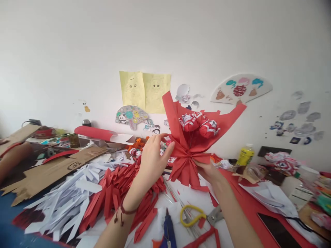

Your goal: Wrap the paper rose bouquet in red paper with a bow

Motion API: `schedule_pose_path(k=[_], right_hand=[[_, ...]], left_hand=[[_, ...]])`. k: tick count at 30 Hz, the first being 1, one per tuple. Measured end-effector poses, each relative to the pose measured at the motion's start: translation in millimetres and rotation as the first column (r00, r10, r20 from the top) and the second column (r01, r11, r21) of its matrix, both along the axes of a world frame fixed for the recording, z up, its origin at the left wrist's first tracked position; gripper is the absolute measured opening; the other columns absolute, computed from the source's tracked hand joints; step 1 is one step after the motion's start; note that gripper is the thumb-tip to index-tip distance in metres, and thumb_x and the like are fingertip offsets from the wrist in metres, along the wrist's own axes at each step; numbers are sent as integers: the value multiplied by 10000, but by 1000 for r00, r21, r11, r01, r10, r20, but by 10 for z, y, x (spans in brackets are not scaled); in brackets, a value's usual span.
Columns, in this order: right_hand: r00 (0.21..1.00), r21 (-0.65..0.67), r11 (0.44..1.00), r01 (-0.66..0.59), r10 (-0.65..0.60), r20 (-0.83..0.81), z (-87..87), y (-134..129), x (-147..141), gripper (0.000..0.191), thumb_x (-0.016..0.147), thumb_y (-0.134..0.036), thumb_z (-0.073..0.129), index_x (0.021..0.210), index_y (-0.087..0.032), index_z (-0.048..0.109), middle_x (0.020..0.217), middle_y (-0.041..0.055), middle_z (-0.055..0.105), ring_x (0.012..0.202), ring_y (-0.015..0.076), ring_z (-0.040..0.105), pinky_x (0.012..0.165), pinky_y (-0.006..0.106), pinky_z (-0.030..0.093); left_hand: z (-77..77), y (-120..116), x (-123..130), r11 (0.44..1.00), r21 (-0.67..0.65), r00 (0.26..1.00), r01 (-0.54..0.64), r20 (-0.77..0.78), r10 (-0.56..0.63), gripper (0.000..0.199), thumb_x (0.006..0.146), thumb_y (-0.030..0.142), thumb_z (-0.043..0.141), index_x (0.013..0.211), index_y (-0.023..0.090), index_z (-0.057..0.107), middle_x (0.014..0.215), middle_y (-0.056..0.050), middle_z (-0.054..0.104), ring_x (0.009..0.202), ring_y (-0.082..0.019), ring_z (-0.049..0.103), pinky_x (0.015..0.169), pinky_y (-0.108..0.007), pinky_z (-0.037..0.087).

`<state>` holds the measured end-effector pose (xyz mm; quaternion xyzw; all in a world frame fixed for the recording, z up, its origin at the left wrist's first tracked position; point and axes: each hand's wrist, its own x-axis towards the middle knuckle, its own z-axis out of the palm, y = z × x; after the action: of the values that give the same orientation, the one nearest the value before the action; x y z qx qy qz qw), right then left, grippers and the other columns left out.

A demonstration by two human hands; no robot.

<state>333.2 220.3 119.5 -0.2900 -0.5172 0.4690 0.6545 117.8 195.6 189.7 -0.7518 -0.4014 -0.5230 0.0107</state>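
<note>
A bouquet wrapped in red paper (219,137) stands upright in front of me, its paper pleated tight at the waist and flaring above and below. Inside it sit red-and-white folded paper flowers (199,124). My right hand (209,171) is closed around the gathered waist from the right, with its fingertips partly hidden behind the paper. At the bouquet's left side, my left hand (154,155) is raised with thumb and fingers apart and curved. Its fingertips are close to the red wrap; whether they touch it I cannot tell.
White paper strips (69,196) and red paper strips (113,189) lie heaped at left. Nearer are a blue glue gun (168,229), yellow-handled scissors (192,215) and thin wires. A phone (278,230) and yellow bottle (245,155) are at right. Another person's arm (18,156) rests by cardboard (54,174).
</note>
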Motion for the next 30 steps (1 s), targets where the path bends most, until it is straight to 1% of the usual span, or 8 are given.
schedule_pose_path(k=[2, 4, 7, 11, 15, 17, 24, 30], right_hand=[[999, -22, 999, -38, 39, 23, 1, 3, 51, 369, 528, -426, 922, 819, -268, 760, 891, 56, 781, 1000, 332, 709, 945, 528, 544], [996, -36, 996, -79, 80, 40, -17, 16, 71, 353, 571, -416, 907, 859, -274, 760, 960, 58, 780, 1028, 320, 702, 962, 520, 537], [992, -41, 992, -116, 118, 49, -63, 53, 62, 350, 619, -409, 884, 921, -289, 754, 1047, 48, 770, 1053, 303, 694, 964, 509, 541], [991, -59, 992, -114, 118, 61, -100, 88, 27, 376, 634, -385, 878, 970, -287, 742, 1090, 43, 763, 1074, 297, 688, 965, 499, 542], [994, -97, 992, -76, 83, 76, -86, 84, 22, 390, 600, -378, 896, 937, -253, 744, 1045, 58, 774, 1073, 315, 690, 941, 499, 549], [996, -111, 993, -47, 55, 75, -77, 85, 32, 379, 582, -371, 908, 900, -239, 749, 1009, 61, 780, 1065, 322, 693, 917, 490, 557], [1000, -83, 996, 25, -24, 9, -67, 171, 1, 427, 573, -369, 912, 949, -261, 740, 1038, 31, 776, 1050, 299, 698, 931, 454, 544], [999, -83, 997, 2, 1, 34, -52, 165, -19, 357, 631, -403, 877, 919, -237, 748, 1033, 51, 775, 1081, 295, 686, 951, 439, 532]], left_hand=[[5, 117, 68, 985, -72, 986, 157, 67, -152, 376, 948, 391, 585, 1263, 187, 561, 1176, -111, 675, 1052, -262, 629, 886, -396, 481], [2, 188, 97, 960, -112, 965, 255, 90, -246, 395, 919, 412, 625, 1240, 187, 577, 1208, -122, 678, 1081, -286, 632, 900, -414, 482], [-17, 271, 81, 917, -139, 924, 374, 134, -357, 384, 875, 401, 686, 1193, 204, 606, 1194, -99, 699, 1086, -288, 645, 919, -409, 484], [-97, 428, 69, 852, -184, 861, 491, 256, -440, 496, 814, 410, 752, 1236, 213, 582, 1207, -95, 695, 1090, -288, 653, 931, -411, 501], [-196, 559, 154, 719, -207, 724, 664, 418, -549, 564, 794, 388, 779, 1270, 212, 535, 1198, -99, 689, 1048, -271, 674, 904, -402, 534], [-228, 586, 209, 677, -179, 662, 714, 488, -569, 596, 775, 372, 798, 1282, 224, 521, 1250, -98, 664, 1078, -267, 667, 922, -396, 536], [-350, 718, 321, 717, -57, 615, 695, 565, -550, 694, 706, 356, 855, 1284, 226, 494, 1313, -103, 610, 1140, -277, 638, 1002, -426, 507], [-491, 907, 348, 711, -60, 564, 701, 657, -500, 733, 687, 387, 863, 1287, 220, 475, 1288, -117, 621, 1070, -268, 672, 955, -434, 531]])
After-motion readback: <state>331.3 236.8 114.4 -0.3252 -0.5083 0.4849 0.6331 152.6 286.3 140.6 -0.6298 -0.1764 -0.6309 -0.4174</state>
